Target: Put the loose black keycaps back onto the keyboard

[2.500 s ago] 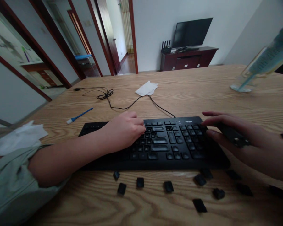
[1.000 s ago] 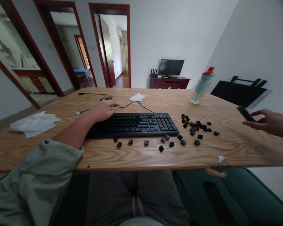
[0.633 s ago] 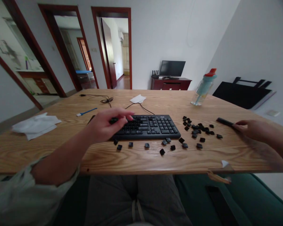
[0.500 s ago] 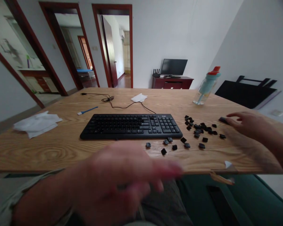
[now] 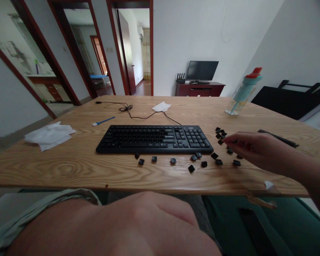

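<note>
A black keyboard (image 5: 154, 140) lies across the table, with bare key positions showing in its left and middle part. Loose black keycaps (image 5: 173, 161) are scattered in front of it and in a pile at its right end. Over that pile is my right hand (image 5: 252, 147), thumb and forefinger drawn together beside one keycap (image 5: 220, 141); whatever is between them, if anything, is too small to make out. My left hand (image 5: 149, 220) is low at the table's near edge, back up, its fingers hidden from view. A long dark tool (image 5: 278, 137) lies beyond my right hand.
A blue brush (image 5: 104, 121) and white tissues (image 5: 50, 136) are on the left. The coiled cable (image 5: 125, 107) runs behind the keyboard near another tissue (image 5: 161, 106). At the back right stands a water bottle (image 5: 244, 91). A phone (image 5: 257, 229) lies on the green seat.
My right hand has moved left from the dark tool to the keycap pile, and its fingers have drawn together. My left hand has dropped nearer and lower. The view has shifted slightly.
</note>
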A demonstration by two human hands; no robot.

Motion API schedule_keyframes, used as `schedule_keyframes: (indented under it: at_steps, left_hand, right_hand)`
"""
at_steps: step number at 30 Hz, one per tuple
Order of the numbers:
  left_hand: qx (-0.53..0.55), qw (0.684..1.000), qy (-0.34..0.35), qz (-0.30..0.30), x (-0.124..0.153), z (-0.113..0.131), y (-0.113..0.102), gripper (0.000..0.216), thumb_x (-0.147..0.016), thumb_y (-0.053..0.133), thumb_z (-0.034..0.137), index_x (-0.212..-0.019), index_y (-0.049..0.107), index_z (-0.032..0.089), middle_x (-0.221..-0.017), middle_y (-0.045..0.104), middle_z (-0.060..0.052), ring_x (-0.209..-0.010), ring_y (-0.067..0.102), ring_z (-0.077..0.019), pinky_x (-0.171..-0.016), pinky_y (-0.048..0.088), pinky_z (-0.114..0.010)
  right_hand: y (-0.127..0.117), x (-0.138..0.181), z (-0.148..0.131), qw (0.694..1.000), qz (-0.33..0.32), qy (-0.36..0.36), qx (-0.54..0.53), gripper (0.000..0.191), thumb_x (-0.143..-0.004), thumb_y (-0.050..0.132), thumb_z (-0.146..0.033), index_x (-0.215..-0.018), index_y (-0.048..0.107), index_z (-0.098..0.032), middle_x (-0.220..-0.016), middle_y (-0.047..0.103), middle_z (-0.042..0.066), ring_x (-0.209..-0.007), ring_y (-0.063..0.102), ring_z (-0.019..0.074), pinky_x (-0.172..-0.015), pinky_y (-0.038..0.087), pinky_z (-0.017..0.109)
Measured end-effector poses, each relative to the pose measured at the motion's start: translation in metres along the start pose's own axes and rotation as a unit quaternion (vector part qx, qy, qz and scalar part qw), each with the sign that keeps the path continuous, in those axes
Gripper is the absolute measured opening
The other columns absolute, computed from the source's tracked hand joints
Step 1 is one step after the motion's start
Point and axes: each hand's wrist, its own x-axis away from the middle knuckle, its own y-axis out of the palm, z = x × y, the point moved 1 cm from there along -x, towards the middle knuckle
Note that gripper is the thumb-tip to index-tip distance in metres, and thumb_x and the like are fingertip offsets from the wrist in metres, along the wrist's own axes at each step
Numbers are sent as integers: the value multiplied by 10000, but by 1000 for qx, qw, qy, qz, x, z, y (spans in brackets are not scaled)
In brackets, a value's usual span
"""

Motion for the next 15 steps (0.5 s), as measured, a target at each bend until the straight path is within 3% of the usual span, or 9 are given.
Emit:
schedule_keyframes:
  at_steps: [2,3,5,6,8,9,10,12,15]
  left_hand:
    - [51,998,9,-24,-7,-1,-6,576,-527,602,710,-1103,625,722,-1393,425,430,-1145,644,-288,-546,571,-473]
    - [86,996,-10,-27,-13,-4,-8,464,-621,617,699,-1083,657,690,-1398,438,416,-1107,660,-253,-564,598,-433]
    - [154,984,-87,0,-26,-18,-6,313,-820,599,568,-1119,683,613,-1313,624,264,-969,691,-202,-633,632,-358]
    - [174,973,-142,53,-31,-30,-1,320,-875,579,437,-1150,698,548,-1179,723,163,-877,694,-192,-658,630,-341]
    - [172,954,-215,117,-30,-63,18,399,-925,499,233,-1244,693,372,-991,768,29,-838,687,-183,-767,592,-358]
    - [155,945,-250,140,-24,-83,32,333,-935,493,239,-1163,731,284,-925,759,-12,-825,681,-187,-773,568,-359]
    - [139,932,-310,124,-13,-105,48,308,-940,492,269,-1120,739,229,-971,753,-46,-895,680,-206,-839,549,-376]
    - [120,888,-432,104,19,-146,80,345,-910,486,317,-1115,731,189,-1017,750,-74,-939,674,-227,-894,523,-384]
    - [153,778,-604,75,74,-189,119,388,-814,497,302,-1076,737,143,-1012,748,-99,-873,670,-234,-817,528,-344]
  right_hand:
    - [5,-1,3,1000,-22,-1,0,373,-877,523,-518,-1038,759,-279,-846,746,78,-666,679,262,-571,540,393]
    - [9,-2,2,999,-40,-3,2,357,-869,535,-491,-1036,762,-272,-859,748,78,-677,684,257,-580,543,386]
    - [13,-4,1,997,-76,-6,1,331,-857,544,-445,-1016,768,-260,-890,754,76,-707,695,246,-608,552,373]
    - [14,-5,0,996,-90,-3,3,323,-854,544,-436,-1003,769,-259,-893,756,73,-708,697,242,-613,552,369]
    - [11,-6,1,996,-91,10,14,325,-853,544,-439,-1006,768,-259,-887,760,68,-700,697,243,-613,550,371]
    - [7,-6,2,996,-80,18,19,332,-857,544,-445,-1017,766,-257,-889,762,70,-699,696,247,-612,548,374]
    - [3,-6,4,997,-68,27,22,339,-866,542,-452,-1028,764,-254,-895,764,73,-702,697,251,-612,546,376]
    - [-7,-2,8,997,-53,42,24,349,-890,534,-465,-1037,763,-246,-897,766,80,-713,697,254,-616,543,374]
    - [-13,10,18,996,-66,46,29,356,-899,540,-492,-1010,769,-242,-852,755,78,-696,686,247,-604,536,370]
